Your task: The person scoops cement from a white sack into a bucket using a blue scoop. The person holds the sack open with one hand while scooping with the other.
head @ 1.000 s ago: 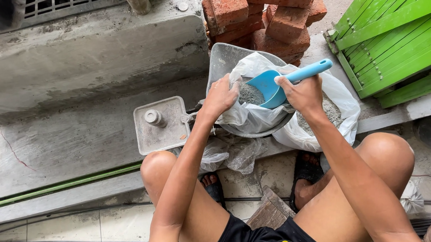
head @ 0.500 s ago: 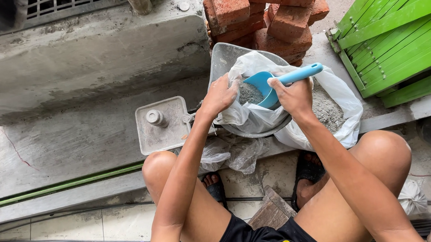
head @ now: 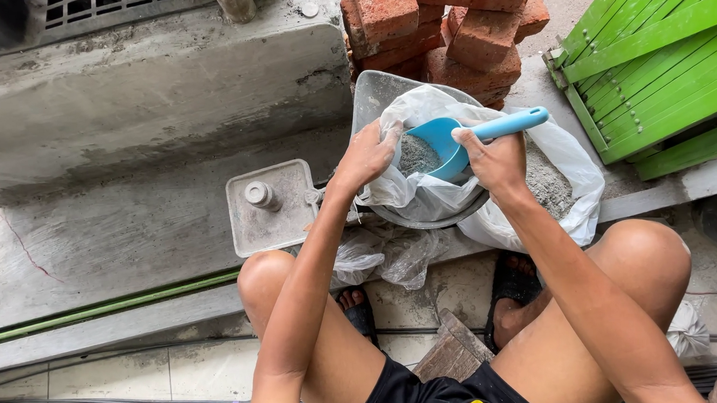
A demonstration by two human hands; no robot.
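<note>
I squat over a white plastic bag holding grey powder. My right hand grips the handle of a blue plastic scoop whose bowl is down inside the bag's mouth, filled with the powder. My left hand pinches the bag's left edge and holds it apart. The bag lies partly in a round grey metal pan. Clear crumpled plastic hangs below the pan.
A stack of red bricks stands just behind the pan. A flat grey square lid with a knob lies to the left on the concrete ledge. Green wooden slats lean at the right. A green pipe runs along the ledge.
The scoop has dropped from above the bag's rim deeper into the bag, its handle now lower and more level. My left hand has kept its hold on the bag edge.
</note>
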